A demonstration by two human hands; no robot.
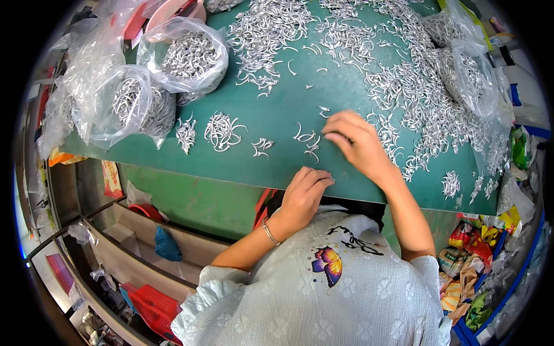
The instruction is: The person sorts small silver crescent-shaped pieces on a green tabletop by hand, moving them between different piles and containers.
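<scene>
Small curved silver metal pieces lie loose on a green tabletop [277, 124]. At the near table edge is my left hand [304, 196], its fingers bent and drawn together; whatever is in them is hidden. My right hand [356, 141] hovers farther in and to the right, thumb and fingers curled toward each other, and I cannot make out anything between them. Just left of its fingertips sits a small group of curved pieces [309, 138]. Another few curved pieces [262, 147] form a group farther left, beside a larger round pile [222, 131].
Clear plastic bags [193, 55] full of the same pieces stand at the left. A wide heap [427, 92] spreads over the right side, near another bag [476, 81]. A pink basket [176, 14] is at the back left. Below the table are shelves [167, 254] and a red crate [153, 305].
</scene>
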